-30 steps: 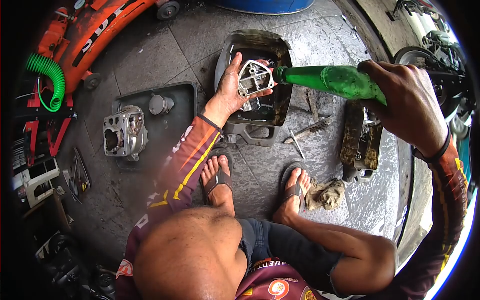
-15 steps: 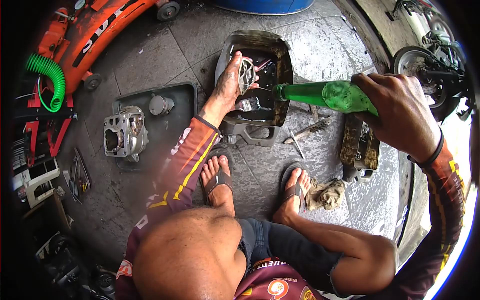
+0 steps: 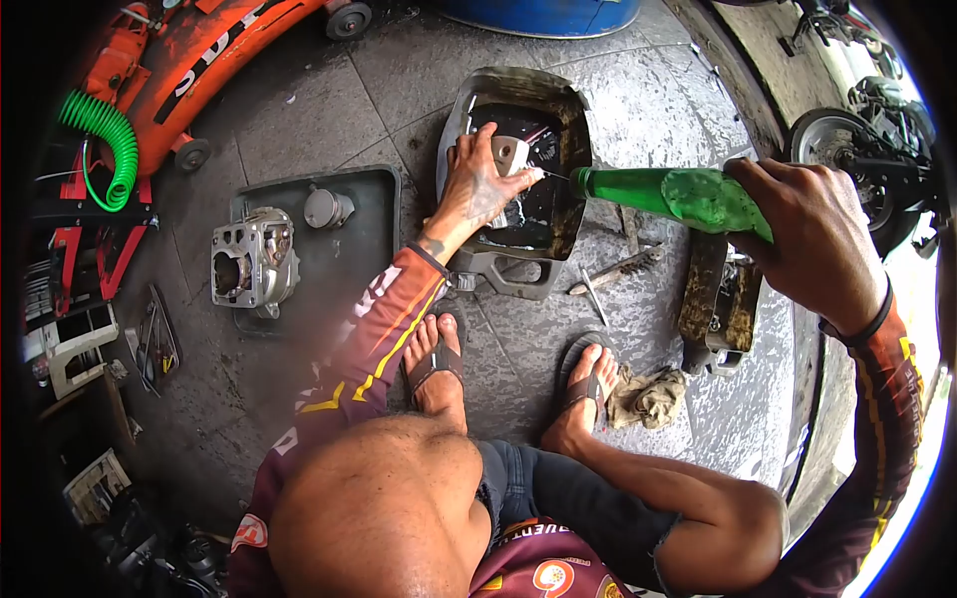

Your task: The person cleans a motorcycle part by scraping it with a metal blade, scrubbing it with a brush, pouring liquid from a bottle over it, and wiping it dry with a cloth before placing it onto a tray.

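- Gripping the base end of a green glass bottle (image 3: 668,192) in the head view, the right hand (image 3: 812,234) has its fingers bent around the glass, at the right of the frame.
- The bottle lies nearly level, its mouth facing left, close to the left thumb; a thin streak runs between the two.
- The left hand (image 3: 477,187), at upper centre, has its fingers curled about a pale grey metal part (image 3: 509,153), with the thumb stretched right toward the bottle; how tightly they press, I cannot tell.
- That part sits above a deep, grimy dark plastic tub (image 3: 455,120) with a handle at its lower edge; dark liquid shows inside.
- At left of centre, a flat dark grey tray (image 3: 364,264) bears a silvery engine cylinder block (image 3: 251,261) and a round grey piston (image 3: 326,207).
- Right of centre on the floor are a worn wooden-handled brush (image 3: 618,271), a slim pale metal rod (image 3: 594,297) near it and, further right, an oil-stained brown container (image 3: 701,294).
- A crumpled beige rag (image 3: 648,397) lies at lower right of centre, beside the sandalled right foot (image 3: 583,394).
- A coiled bright green hose (image 3: 107,140) hangs at upper left, beside an orange-red metal machine (image 3: 214,65).
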